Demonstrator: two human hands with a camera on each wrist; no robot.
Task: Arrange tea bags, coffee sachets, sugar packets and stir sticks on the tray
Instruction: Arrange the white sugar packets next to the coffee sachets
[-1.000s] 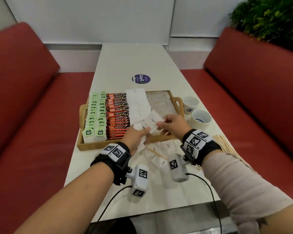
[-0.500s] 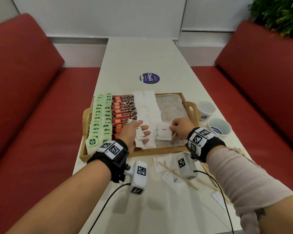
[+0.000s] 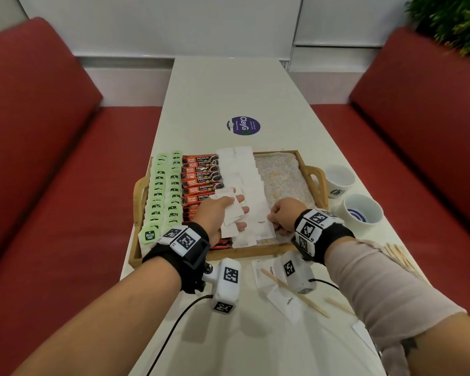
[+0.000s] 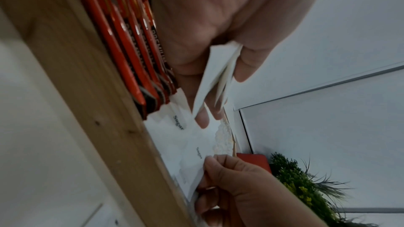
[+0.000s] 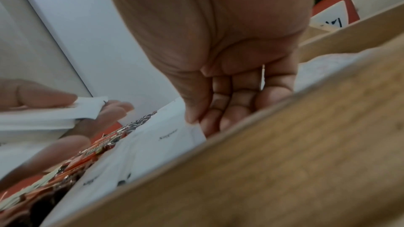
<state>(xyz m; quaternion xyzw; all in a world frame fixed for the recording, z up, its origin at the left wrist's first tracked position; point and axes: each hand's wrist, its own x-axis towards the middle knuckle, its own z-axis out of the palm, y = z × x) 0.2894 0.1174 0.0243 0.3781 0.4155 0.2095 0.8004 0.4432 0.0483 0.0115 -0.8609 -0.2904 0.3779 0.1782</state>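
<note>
A wooden tray (image 3: 266, 252) holds green tea bags (image 3: 163, 191) at its left, red coffee sachets (image 3: 201, 177) beside them, then rows of white sugar packets (image 3: 244, 172). My left hand (image 3: 220, 213) hovers over the near middle of the tray and holds a small stack of sugar packets (image 4: 216, 75) between thumb and fingers. My right hand (image 3: 282, 218) pinches the corner of one sugar packet (image 3: 263, 226) lying at the near end of the sugar row; the right wrist view shows the packet (image 5: 166, 137) under thumb and fingers. Stir sticks (image 3: 296, 291) lie on the table.
Loose sugar packets (image 3: 285, 302) lie on the table near the tray's front edge. More wooden sticks (image 3: 399, 253) lie by my right forearm. Two white cups (image 3: 339, 180) (image 3: 362, 215) stand right of the tray. The tray's right part shows a bare liner (image 3: 280, 175).
My right hand has carried one sugar packet from my left hand down onto the near end of the sugar row. My left hand has stayed over the tray with its stack.
</note>
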